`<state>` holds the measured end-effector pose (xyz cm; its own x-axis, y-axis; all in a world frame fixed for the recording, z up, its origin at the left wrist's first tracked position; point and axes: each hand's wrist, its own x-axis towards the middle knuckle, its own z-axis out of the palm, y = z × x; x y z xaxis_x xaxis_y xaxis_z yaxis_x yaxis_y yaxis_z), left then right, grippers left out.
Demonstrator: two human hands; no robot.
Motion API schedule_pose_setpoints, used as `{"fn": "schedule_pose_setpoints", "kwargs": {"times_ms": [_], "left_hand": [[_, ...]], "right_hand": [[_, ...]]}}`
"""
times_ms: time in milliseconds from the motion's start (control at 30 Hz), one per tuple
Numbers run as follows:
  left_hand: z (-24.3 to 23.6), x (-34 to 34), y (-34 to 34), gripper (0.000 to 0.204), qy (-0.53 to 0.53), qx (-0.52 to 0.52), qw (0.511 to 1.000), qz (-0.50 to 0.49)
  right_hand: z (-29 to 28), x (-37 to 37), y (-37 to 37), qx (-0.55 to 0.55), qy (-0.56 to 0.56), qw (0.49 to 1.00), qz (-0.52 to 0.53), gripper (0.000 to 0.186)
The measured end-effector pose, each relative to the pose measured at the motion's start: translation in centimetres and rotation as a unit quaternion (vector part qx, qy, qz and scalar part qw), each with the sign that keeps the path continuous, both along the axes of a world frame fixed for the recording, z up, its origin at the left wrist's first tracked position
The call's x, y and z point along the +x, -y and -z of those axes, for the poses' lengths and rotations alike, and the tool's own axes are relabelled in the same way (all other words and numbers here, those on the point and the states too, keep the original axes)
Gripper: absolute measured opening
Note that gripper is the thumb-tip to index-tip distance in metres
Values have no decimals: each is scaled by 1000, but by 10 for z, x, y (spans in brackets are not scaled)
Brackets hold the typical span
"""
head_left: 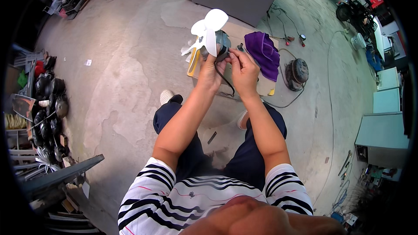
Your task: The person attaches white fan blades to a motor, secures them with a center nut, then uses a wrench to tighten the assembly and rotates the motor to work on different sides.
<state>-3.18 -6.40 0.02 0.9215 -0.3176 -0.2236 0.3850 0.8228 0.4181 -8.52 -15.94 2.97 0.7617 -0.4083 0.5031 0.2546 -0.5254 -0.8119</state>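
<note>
Fan motor (224,40) clasped in left hand (210,73); axis roughly left-right, white blades (210,38) leftward; right hand (245,70) placed at motor's near right side, fingertips pinched together.

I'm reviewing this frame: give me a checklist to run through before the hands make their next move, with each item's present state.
1. Motor supported: ok, the left hand holds it from below.
2. Right hand at the motor: ok, its fingertips are at the motor's right side; what they pinch, if anything, cannot be made out.
3. White fan blade firmly fastened: cannot tell; it sits at the motor's left side.
4. Black cord clear of the blade: ok, it hangs below the motor, between the forearms.
5. Purple cloth clear of the blade: ok, it lies apart, to the right.
</note>
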Motion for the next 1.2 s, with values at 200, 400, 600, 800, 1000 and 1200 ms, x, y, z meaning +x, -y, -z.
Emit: {"fn": "schedule_pose_setpoints", "kwargs": {"times_ms": [200,400,600,800,1000,1200], "left_hand": [[-2,-1,4,40,-16,-14,1000,-19],[7,2,2,45,8,-16,1000,21],[-3,-3,4,38,-29,-36,999,2],[1,-1,6,39,-14,-39,999,10],[2,-1,5,39,-10,-46,999,24],[-3,-4,8,42,-20,-34,999,5]], "right_hand": [[5,1,-1,76,-21,997,-12,11],[6,1,8,-1,-13,1000,-8,15],[0,0,-2,69,-18,997,4,15],[7,1,4,40,0,999,-10,15],[8,2,8,14,0,1000,-7,12],[0,0,2,57,-18,998,4,12]]}}
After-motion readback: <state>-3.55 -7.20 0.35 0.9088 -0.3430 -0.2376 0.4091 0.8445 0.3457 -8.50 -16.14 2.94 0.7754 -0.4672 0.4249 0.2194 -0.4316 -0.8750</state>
